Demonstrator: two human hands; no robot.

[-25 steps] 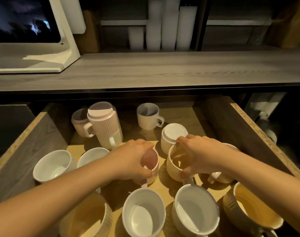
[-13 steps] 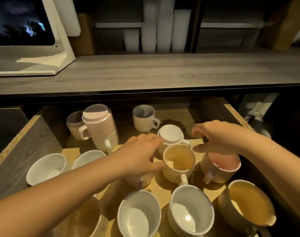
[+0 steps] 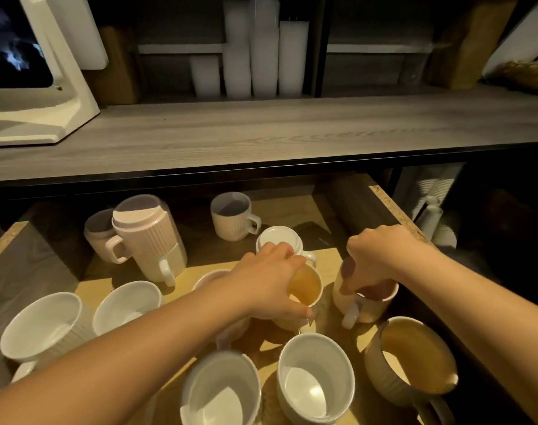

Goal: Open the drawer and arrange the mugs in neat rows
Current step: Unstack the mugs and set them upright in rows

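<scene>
The drawer [image 3: 395, 207] stands pulled open under the grey wooden counter [image 3: 261, 130], and mugs sit scattered across its pale floor. The left hand [image 3: 270, 283] reaches over the middle of the drawer, fingers curled round the rim of a cream mug [image 3: 307, 288] with the thumb on its near side. Just to the right, the right hand [image 3: 381, 256] comes down on a pink-lined mug [image 3: 367, 305], thumb and fingertips pinching its rim, its handle facing the front. Touching the left fingers from behind is an upside-down white mug [image 3: 278, 237]. Farther back, a ribbed mug [image 3: 232, 216] stands alone, and at the back left a pink mug sits inverted on a cream one as a stack [image 3: 148, 237]. Two white mugs [image 3: 43, 326] stand upright at the left, two more [image 3: 317, 378] at the front, and a large tan mug [image 3: 415, 357] sits at the front right.
</scene>
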